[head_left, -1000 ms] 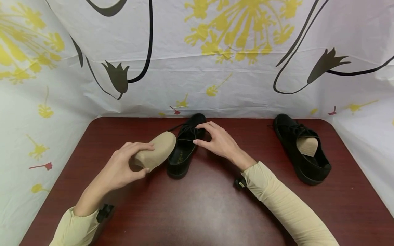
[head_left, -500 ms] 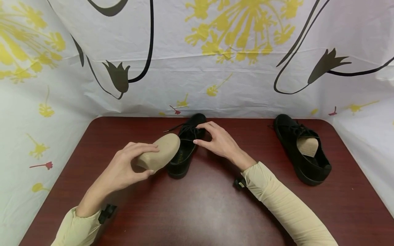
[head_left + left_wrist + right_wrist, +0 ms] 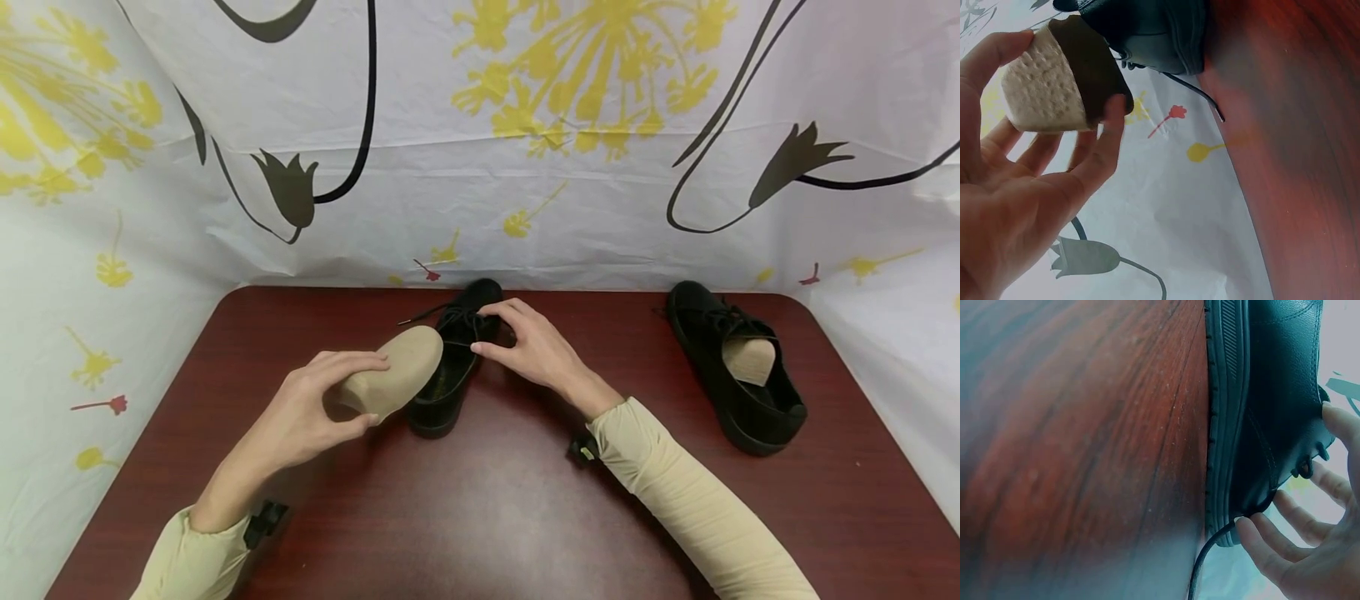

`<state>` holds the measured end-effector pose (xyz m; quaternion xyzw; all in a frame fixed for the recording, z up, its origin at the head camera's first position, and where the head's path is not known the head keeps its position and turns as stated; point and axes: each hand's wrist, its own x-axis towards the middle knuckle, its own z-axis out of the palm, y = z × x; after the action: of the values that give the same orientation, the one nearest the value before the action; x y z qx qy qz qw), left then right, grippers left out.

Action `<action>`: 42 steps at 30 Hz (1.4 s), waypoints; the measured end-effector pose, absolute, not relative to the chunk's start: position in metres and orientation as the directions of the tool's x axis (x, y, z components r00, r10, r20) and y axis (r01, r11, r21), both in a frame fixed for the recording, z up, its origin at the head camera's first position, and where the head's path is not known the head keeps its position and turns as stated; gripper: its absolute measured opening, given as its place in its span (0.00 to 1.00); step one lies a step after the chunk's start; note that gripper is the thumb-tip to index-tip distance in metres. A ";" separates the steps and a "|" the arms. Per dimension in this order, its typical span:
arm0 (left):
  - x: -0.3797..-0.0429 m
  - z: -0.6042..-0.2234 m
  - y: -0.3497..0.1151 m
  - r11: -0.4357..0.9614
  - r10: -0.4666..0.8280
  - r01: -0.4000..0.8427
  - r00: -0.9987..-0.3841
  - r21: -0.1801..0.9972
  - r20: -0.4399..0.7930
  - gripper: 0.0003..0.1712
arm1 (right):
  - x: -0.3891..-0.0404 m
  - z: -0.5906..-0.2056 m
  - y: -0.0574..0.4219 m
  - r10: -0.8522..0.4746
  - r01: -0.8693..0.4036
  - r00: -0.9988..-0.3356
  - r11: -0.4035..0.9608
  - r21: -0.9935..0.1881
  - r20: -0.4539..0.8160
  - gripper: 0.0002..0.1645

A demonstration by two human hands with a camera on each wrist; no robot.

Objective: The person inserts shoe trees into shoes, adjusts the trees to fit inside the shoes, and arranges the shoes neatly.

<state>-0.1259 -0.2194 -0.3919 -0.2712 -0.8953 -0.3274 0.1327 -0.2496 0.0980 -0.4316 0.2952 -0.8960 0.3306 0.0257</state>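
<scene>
White sheeting (image 3: 420, 208) printed with yellow and dark flowers backs your reddish-brown table (image 3: 517, 500), its near edge out of frame. Your left hand (image 3: 315, 412) pinches a beige form (image 3: 408, 362) between thumb and fingertips, its other end partly hidden within your grasp. Its rounded end overlaps a black shoe's (image 3: 437, 417) left rim in the head view, leaving unclear whether they touch, and the insole lettering (a dim smudge) cannot be read. Your right hand (image 3: 536, 346) rests spread fingertips on that shoe's right side by the laces (image 3: 457, 319), thumb at the opening, the digits apart. Your left wrist view crops most of the shoe; the right crops its heel. Well apart at right, a second black shoe (image 3: 697, 358) holds another beige piece (image 3: 750, 360), its front concealed.
</scene>
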 end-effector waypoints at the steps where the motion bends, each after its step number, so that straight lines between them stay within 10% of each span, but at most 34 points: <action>1: -0.126 -0.392 -0.219 0.633 0.400 0.574 -0.817 0.519 0.416 0.37 | -0.250 -0.432 0.098 -0.512 -0.548 -0.823 0.606 -0.577 0.245 0.32; 42: -0.124 -0.390 -0.207 0.436 0.392 0.587 -0.806 0.682 0.443 0.35 | -0.246 -0.430 0.092 -0.472 -0.504 -0.854 0.637 -0.583 0.221 0.30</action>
<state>-0.1238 -0.2072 -0.3904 -0.2912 -0.8402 -0.4441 0.1098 -0.2456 0.0917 -0.4299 0.2696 -0.9045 0.3296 0.0241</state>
